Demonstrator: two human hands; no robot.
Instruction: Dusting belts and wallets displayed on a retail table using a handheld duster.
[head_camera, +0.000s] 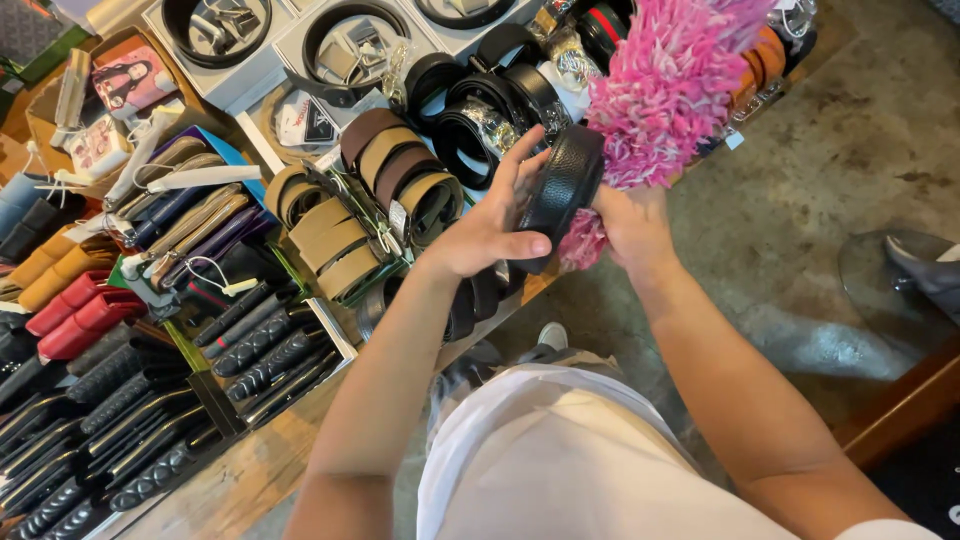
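Above the display table's edge, a rolled black leather belt sits pinched between the left hand's thumb and spread fingers; the right hand grips a pink duster beside tan rolled belts.

We see belt black, pebbled | duster pink flecked with white | rolled belts brown and tan | coiled belts black | wallets red | wallets black, woven pattern | boxes white | floor grey, stained | shirt white
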